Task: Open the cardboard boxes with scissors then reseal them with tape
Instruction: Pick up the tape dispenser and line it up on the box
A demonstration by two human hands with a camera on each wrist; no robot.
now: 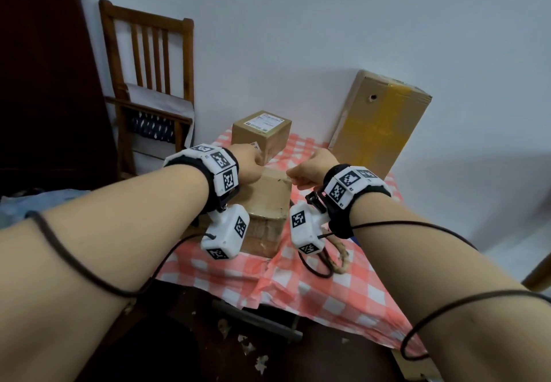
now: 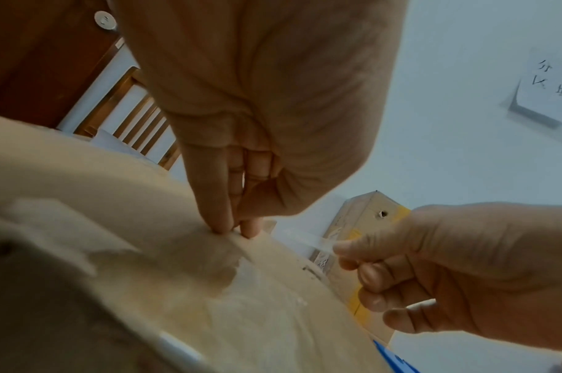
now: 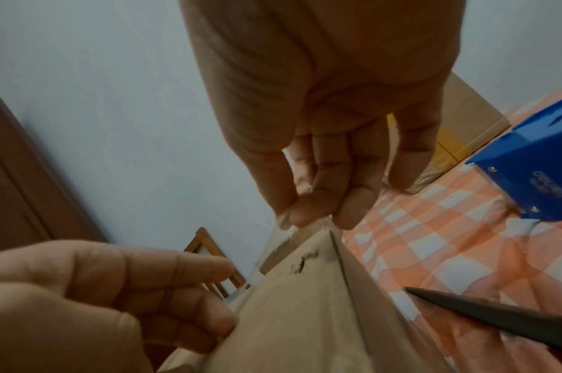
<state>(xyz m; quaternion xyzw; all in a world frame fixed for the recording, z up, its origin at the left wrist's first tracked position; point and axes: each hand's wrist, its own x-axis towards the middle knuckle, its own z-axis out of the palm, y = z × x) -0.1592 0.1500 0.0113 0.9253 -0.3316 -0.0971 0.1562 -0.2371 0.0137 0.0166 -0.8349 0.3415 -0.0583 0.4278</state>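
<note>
A brown cardboard box (image 1: 268, 199) stands on the checked cloth under both hands. My left hand (image 1: 253, 167) is on its top, thumb and fingertips (image 2: 222, 224) pinched down together at one end of a clear tape strip (image 2: 305, 237). The strip runs to my right hand (image 1: 298, 173), which pinches the other end just past the box's far right corner (image 3: 329, 231). Right of the box, the scissors (image 3: 496, 318) lie on the cloth with their handles (image 1: 343, 259) toward me. A blue tape dispenser (image 3: 535, 161) sits beyond them.
A small labelled box (image 1: 262, 131) stands just behind the held one. A tall box with yellow tape (image 1: 378, 125) leans on the wall at the back right. A wooden chair (image 1: 149, 83) stands to the left. The table's front edge (image 1: 268, 298) is close.
</note>
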